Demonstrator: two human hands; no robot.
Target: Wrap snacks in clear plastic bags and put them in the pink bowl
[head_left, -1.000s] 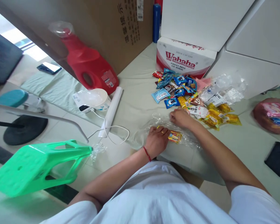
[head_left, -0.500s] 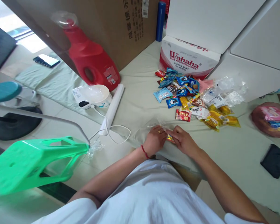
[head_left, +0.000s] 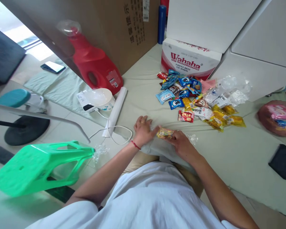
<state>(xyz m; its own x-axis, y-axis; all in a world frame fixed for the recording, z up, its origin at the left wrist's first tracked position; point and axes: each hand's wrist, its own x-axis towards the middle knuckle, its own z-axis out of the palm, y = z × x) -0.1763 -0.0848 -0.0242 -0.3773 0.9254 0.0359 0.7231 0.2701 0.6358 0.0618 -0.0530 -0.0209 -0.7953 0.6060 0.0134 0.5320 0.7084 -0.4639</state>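
My left hand (head_left: 143, 128) and my right hand (head_left: 181, 144) meet on a pale green sheet (head_left: 143, 86), both closed on a clear plastic bag (head_left: 165, 133) with a yellow snack packet inside. The left hand, with a red string at the wrist, pinches the bag's left end. My right hand grips its right end, where crumpled clear film (head_left: 192, 138) sticks out. A pile of small snack packets (head_left: 193, 98) in blue, yellow and red lies just beyond the hands.
A Wahaha carton (head_left: 189, 60) and white boxes stand behind the pile, a large brown carton (head_left: 124, 28) and red jug (head_left: 95, 68) at the left. A white device (head_left: 96, 100), paper roll (head_left: 115, 111) and cable lie nearby. A green stool (head_left: 38, 167) is lower left, a black pouch (head_left: 283, 160) right.
My right hand came back from the snack pile to the bag. Both hands lifted and bunched the bag, which lay spread flat before. A red packet now lies exposed at the pile's near edge.
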